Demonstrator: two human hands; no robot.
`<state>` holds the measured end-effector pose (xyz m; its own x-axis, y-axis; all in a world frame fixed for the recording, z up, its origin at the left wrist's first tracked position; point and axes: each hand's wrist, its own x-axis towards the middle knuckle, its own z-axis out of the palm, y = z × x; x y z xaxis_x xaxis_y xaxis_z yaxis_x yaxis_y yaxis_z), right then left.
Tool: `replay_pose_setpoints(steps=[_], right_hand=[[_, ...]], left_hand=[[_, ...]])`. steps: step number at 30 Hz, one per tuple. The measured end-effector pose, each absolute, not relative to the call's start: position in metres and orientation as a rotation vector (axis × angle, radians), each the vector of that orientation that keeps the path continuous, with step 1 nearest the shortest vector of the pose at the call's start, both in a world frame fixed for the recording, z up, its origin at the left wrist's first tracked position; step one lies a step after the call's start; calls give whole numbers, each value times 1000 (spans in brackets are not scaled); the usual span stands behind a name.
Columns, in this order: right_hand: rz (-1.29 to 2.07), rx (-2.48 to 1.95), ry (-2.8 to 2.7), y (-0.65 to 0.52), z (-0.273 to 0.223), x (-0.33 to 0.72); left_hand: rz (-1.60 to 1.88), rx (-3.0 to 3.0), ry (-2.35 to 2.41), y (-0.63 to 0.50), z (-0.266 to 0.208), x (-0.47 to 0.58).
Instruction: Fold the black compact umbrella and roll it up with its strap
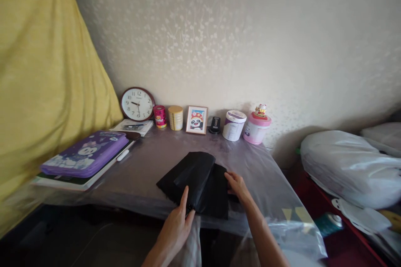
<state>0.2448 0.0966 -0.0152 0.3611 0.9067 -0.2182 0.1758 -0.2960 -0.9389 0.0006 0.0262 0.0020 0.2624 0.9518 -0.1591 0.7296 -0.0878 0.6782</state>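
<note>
A black folding umbrella [196, 175] lies near the front edge of the table, its dark fabric panels loose and fanned out to the left and right. At its near end, my left hand [178, 221] grips it, with the index finger stretched along the fabric and the thumb beside it. My right hand [237, 185] pinches the outer edge of the right-hand panel between thumb and fingers. The umbrella's shaft and handle are hidden under the fabric and the hands.
A plastic-covered table [140, 175] fills the middle. Along the wall stand a clock [138, 104], a picture frame [196, 120], a white tub [234, 126] and a pink tub [256, 129]. A purple case [84, 154] lies on books at left. White bags [351, 162] are at right.
</note>
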Motion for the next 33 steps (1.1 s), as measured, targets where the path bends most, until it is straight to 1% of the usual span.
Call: replay_pose_setpoints(steps=[6, 11, 14, 17, 25, 33], right_hand=[[1041, -1688, -961, 89, -6, 230], [1129, -1496, -871, 81, 12, 221], [1115, -1425, -860, 81, 23, 215], [1074, -1372, -881, 86, 29, 209], [1026, -1326, -908, 110, 28, 184], [1018, -1406, -916, 123, 19, 171]], left_hand=[[507, 1802, 1471, 25, 7, -3], [530, 1636, 1418, 23, 10, -3], [538, 1577, 1368, 21, 11, -1], [539, 1662, 1360, 19, 11, -1], [426, 1848, 1444, 20, 5, 0], [299, 1906, 1536, 20, 5, 5]])
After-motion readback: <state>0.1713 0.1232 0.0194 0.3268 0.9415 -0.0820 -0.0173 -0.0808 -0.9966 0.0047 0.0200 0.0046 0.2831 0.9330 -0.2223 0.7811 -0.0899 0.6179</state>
